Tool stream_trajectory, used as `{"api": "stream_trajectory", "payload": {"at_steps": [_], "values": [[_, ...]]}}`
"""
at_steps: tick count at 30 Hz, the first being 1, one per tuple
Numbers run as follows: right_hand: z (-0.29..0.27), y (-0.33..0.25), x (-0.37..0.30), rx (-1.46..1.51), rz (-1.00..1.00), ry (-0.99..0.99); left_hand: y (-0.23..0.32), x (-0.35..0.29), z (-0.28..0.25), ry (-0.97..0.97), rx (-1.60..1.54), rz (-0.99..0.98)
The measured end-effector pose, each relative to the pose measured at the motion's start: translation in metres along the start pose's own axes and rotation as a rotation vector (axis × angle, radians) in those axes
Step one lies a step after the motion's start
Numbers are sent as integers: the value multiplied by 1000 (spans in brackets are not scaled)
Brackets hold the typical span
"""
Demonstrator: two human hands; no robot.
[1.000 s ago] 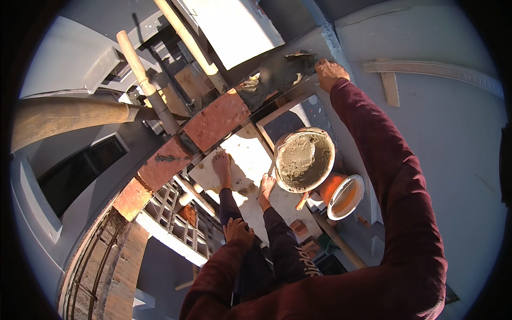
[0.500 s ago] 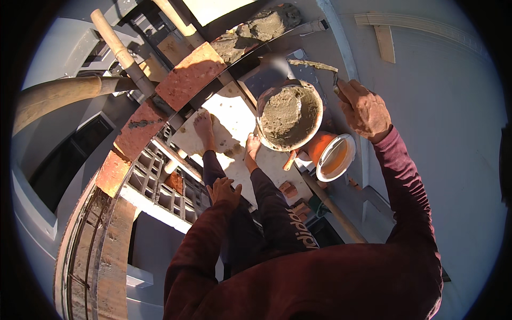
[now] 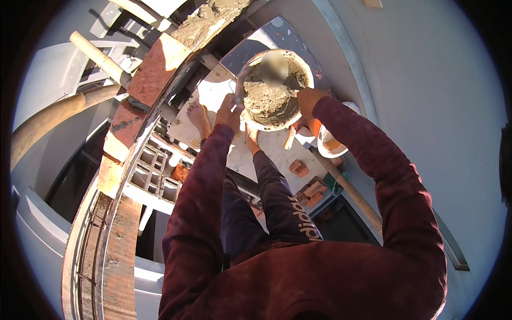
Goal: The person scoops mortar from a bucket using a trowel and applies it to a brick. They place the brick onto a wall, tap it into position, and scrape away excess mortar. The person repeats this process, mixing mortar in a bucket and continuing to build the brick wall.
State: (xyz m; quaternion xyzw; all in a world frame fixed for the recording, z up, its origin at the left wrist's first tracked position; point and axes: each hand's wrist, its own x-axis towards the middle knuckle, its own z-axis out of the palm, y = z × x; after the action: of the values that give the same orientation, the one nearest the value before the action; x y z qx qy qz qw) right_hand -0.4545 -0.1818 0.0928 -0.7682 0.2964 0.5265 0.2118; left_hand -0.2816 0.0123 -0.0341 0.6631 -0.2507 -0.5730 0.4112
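Note:
A round bucket (image 3: pixel 275 127) of wet grey mortar (image 3: pixel 266 104) stands in front of my feet. My right hand (image 3: pixel 311 101) is closed round the handle of a trowel (image 3: pixel 291 84), whose blade lies in the mortar near the bucket's right side; part of the handle is hidden by my fingers. At the opposite side, my left hand (image 3: pixel 229 113) grips the bucket's left rim.
Red bricks (image 3: pixel 156 69) line the curved wall on the left, with mortar (image 3: pixel 210 21) spread farther along it. An orange bucket (image 3: pixel 332 145), an orange handle (image 3: pixel 290 136), loose brick pieces (image 3: pixel 312 193) and a pole (image 3: pixel 349 196) lie to the right. Bamboo (image 3: pixel 50 114) juts in at left.
My right hand has brought the trowel from right of the bucket down into the mortar. My left hand has moved forward from my leg to the bucket's rim.

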Motion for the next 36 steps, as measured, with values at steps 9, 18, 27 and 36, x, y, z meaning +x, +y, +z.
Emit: {"api": "stream_trajectory", "payload": {"at_steps": [9,18,27,36], "values": [[102,25,-9,739,-96,204,35,-33,34,-27,107,-33],[122,18,-17,824,-146,277,44,-42,43,-26,22,-73],[116,-20,-38,1467,-12,130,27,-34,32,-17,-101,-23],[134,-57,-65,1718,1,240,-24,-31,-24,-44,-132,-257]]}}
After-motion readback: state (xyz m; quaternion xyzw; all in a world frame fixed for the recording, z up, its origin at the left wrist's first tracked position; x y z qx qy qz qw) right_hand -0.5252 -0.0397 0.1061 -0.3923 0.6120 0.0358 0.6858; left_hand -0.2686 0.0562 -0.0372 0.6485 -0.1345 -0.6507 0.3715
